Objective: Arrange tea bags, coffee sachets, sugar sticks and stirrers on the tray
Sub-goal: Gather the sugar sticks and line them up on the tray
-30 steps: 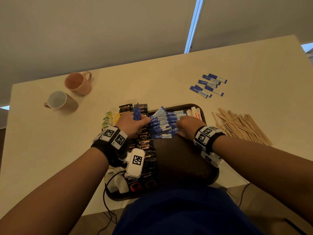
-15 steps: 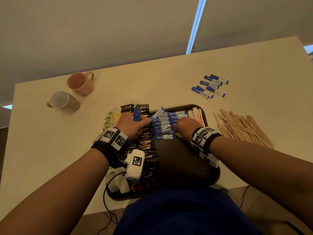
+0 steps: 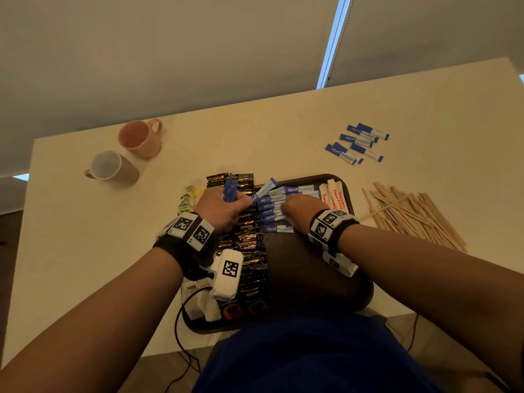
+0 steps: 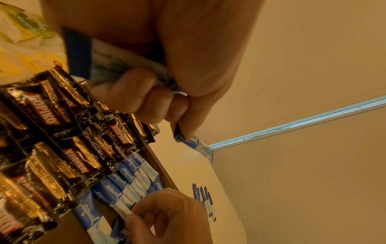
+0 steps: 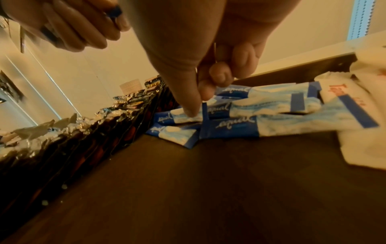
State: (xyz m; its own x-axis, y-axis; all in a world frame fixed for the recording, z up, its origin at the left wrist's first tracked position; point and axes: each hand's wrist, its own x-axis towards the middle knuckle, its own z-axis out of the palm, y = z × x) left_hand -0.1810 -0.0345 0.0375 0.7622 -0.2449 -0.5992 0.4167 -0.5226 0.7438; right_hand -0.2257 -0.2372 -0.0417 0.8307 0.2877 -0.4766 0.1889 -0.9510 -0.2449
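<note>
1. Sitting under everything is a big pale table point(image 3: 283, 131), and it fills most of the head view.
2. On the table lies a dark tray point(image 3: 312, 279), close to the person's body.
3. Down the left part of the tray runs a long row of black coffee packs point(image 3: 249, 245), one after another.
4. Just right of the coffee packs lies a row of blue sugar sticks point(image 3: 272, 211), side by side at the far end of the tray.
5. At the far right corner of the tray lie some white sticks point(image 3: 333, 195) with red letters.
6. Off the tray, on the right of the table, lies a heap of wood stirrers point(image 3: 411, 211).
7. Far right on the table lie a few more blue sticks point(image 3: 357, 143), well apart from the tray.
8. Far left stand a pink mug point(image 3: 140, 139) and a brown mug point(image 3: 112, 168), near each other.
9. Yellow tea bags point(image 3: 187, 198) lie on the table just left of the tray.
10. The left hand point(image 3: 224, 208) sits over the coffee packs, and its fingers are curled tight round a bunch point(image 4: 125, 66) of blue sticks.
11. The right hand point(image 3: 300, 212) rests on the row of blue sugar sticks, with its thumb point(image 5: 188, 99) pressing one stick and its other fingers curled in.
</note>
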